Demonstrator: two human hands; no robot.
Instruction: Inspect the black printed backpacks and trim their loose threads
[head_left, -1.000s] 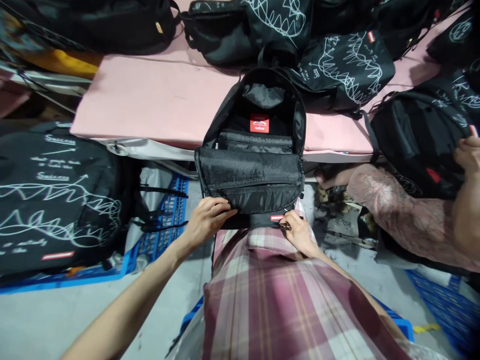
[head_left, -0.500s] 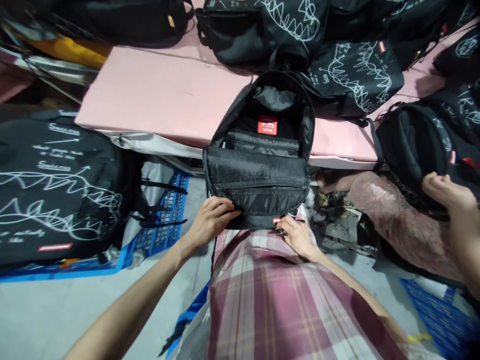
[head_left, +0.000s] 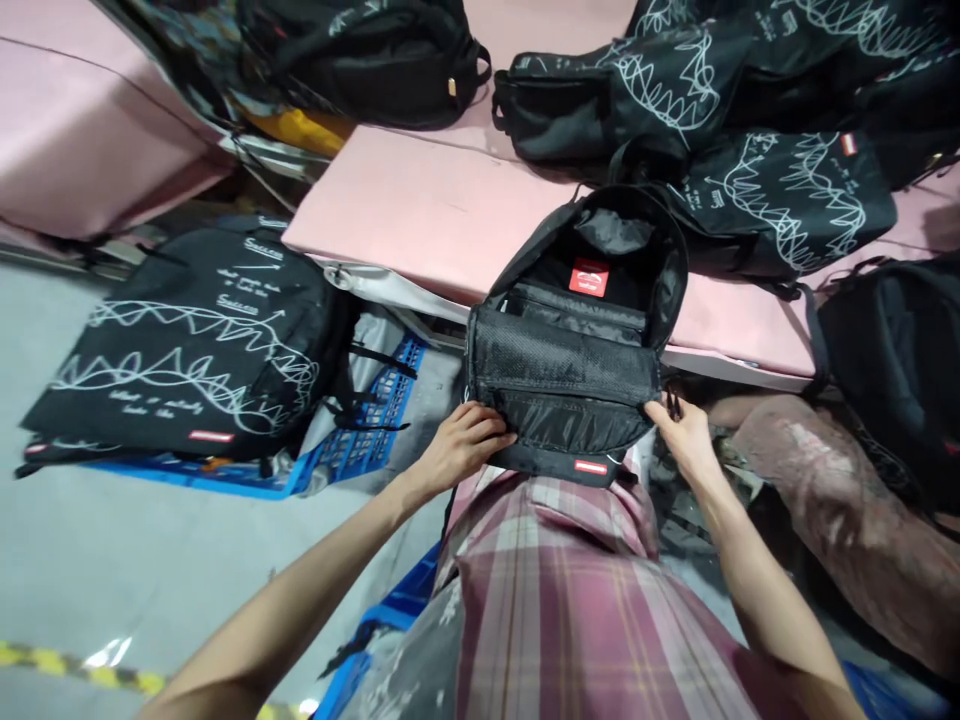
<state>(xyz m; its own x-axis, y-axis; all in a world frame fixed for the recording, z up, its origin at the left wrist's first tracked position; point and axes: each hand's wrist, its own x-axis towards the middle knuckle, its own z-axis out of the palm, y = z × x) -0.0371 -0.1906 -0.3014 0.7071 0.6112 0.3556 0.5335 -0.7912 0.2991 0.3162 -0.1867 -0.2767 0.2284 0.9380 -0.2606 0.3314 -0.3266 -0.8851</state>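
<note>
An open black backpack (head_left: 570, 370) leans against the edge of a pink table (head_left: 420, 210), its front flap folded down toward me and a red label (head_left: 589, 278) showing inside. My left hand (head_left: 465, 445) grips the flap's lower left edge with curled fingers. At the flap's right corner, my right hand (head_left: 686, 435) pinches a small dark thing, seemingly a zipper pull. A small red tag (head_left: 591, 467) sits on the bag's bottom edge above my plaid-covered lap.
Several black backpacks with white scribble print (head_left: 780, 190) lie on the table behind. A similar stack (head_left: 187, 350) rests on a blue crate (head_left: 360, 440) at the left. Another person's patterned leg (head_left: 832, 490) is at the right. Grey floor with yellow-striped tape (head_left: 67, 665) lies at lower left.
My right hand has moved from the bag's bottom middle up to the flap's right corner. The camera has swung left, and the other person's hand is out of view.
</note>
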